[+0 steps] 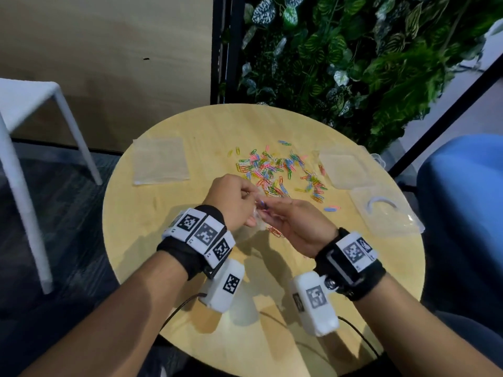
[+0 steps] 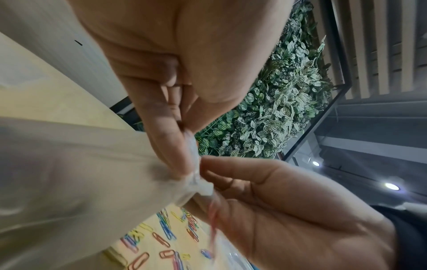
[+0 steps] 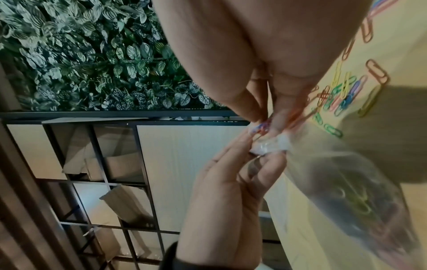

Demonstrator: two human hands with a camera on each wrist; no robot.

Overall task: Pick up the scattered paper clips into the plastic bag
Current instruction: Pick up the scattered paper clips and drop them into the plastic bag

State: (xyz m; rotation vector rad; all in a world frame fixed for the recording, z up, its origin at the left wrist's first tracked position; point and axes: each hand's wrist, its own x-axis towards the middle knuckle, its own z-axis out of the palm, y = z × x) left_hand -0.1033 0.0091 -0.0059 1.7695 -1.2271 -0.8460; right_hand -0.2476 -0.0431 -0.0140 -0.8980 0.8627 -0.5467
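Observation:
Colourful paper clips (image 1: 275,170) lie scattered over the far middle of the round wooden table (image 1: 163,213). Just above the near side of the pile, my left hand (image 1: 254,198) pinches the rim of a clear plastic bag (image 1: 258,223). The bag (image 3: 346,182) hangs down with a few clips inside it. My right hand (image 1: 268,210) pinches a few paper clips (image 3: 263,126) right at the bag's mouth (image 3: 270,144). From the left wrist, my left hand (image 2: 191,164) squeezes the bag's rim, and my right hand (image 2: 208,182) is close beside it with blurred red clips (image 2: 213,219).
A flat stack of clear bags (image 1: 160,161) lies at the table's far left. Two clear plastic box parts (image 1: 343,167) (image 1: 386,210) sit at the right. A white stool (image 1: 27,104) stands left, a blue chair (image 1: 462,200) right, and a plant wall (image 1: 353,63) behind.

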